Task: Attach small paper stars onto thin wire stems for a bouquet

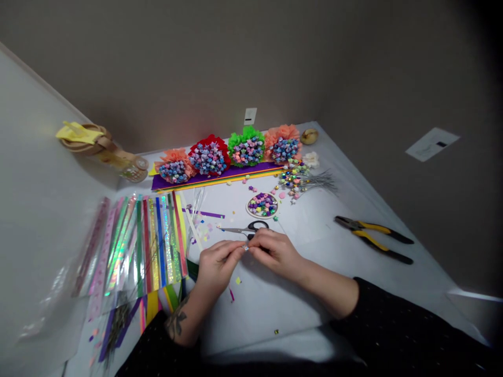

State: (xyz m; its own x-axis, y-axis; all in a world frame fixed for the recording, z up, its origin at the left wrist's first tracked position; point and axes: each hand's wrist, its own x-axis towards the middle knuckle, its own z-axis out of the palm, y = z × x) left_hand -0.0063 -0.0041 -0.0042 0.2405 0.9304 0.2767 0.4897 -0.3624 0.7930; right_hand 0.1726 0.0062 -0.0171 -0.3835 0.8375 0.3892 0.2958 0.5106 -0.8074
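white table (pixel 314 230), left hand (pixel 215 264) and right hand (pixel 278 253) both pinched on a small pale piece (pixel 246 247), scissors (pixel 244 229) just beyond

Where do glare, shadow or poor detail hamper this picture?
Head view: glare streaks the shiny strips; head view: soft shadow darkens the table beneath the right forearm; head view: the tiny held piece is too small to make out.
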